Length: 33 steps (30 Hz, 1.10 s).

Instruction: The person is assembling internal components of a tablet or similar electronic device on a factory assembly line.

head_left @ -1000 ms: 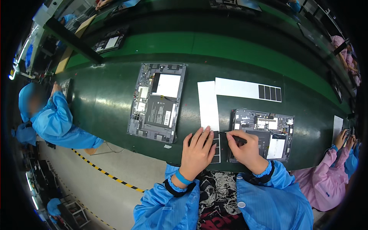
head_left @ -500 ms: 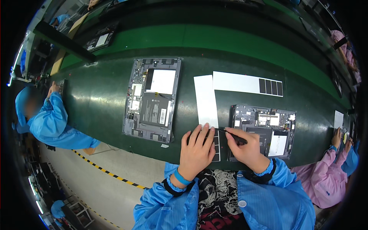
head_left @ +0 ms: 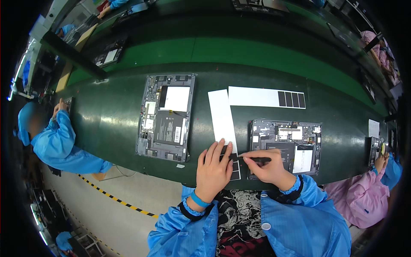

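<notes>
My left hand [head_left: 212, 169] lies flat with its fingers stretched over the near part of a white backing strip [head_left: 220, 113]. Dark rectangular stickers [head_left: 235, 174] show on the strip beside and under those fingers. From the right, my right hand [head_left: 270, 166] grips slim black tweezers [head_left: 262, 159], their tip at the strip's right edge close to the left fingertips. Whether the tip has hold of a sticker is too small to tell. Just right of the tweezers lies an opened tablet-like device [head_left: 280, 143] with its board and battery exposed.
Left of the strip rests a second opened device [head_left: 147, 139]. A second white strip [head_left: 252, 97] with several dark stickers lies beyond. Co-workers sit at the left [head_left: 55, 137] and right [head_left: 364, 192] of the green bench [head_left: 107, 128]. A dark post [head_left: 72, 55] rises at the far left.
The whole view has shifted slightly. The tweezers' tip has come nearer to me along the strip's right edge. My left hand stays on the strip.
</notes>
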Tool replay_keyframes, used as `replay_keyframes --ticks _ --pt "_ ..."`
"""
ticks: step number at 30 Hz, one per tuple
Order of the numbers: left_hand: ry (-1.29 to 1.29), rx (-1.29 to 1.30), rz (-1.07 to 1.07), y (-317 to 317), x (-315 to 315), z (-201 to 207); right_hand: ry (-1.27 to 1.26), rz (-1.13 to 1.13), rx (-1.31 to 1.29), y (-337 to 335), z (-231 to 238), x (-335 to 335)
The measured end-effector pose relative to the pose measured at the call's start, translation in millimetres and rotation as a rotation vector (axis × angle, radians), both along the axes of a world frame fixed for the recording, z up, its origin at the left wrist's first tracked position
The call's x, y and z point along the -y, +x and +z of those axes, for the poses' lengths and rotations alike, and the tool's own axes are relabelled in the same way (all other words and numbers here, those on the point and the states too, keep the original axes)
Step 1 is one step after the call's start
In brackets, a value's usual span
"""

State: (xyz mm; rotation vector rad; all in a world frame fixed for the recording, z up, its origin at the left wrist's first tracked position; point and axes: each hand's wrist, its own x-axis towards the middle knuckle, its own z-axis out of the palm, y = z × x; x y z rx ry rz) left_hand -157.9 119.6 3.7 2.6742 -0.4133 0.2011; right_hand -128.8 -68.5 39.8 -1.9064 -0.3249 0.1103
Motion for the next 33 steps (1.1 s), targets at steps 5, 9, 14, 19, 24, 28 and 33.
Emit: replay_keyframes --ticks 5,9,14,19,24,28,33 --pt "-0.014 -0.017 -0.007 3 4 4 0.342 -0.064 -0.359 -12 25 40" --pt "-0.201 -0.088 0.050 7 15 22 0.424 -0.328 -0.238 -10 35 102" --pt "-0.486 -0.097 -0.291 23 69 56 0.387 -0.438 -0.151 11 16 184" --pt "-0.449 -0.391 -0.576 41 152 52 0.422 -0.429 -0.178 31 -5 224" --pt "-0.290 -0.454 -0.704 52 184 51 0.441 -0.397 -0.283 34 -11 235" --pt "-0.232 -0.290 -0.764 54 184 44 0.504 -0.331 -0.355 32 -13 238" --pt "-0.247 -0.248 -0.777 54 188 40 0.486 -0.274 -0.434 30 -11 239"
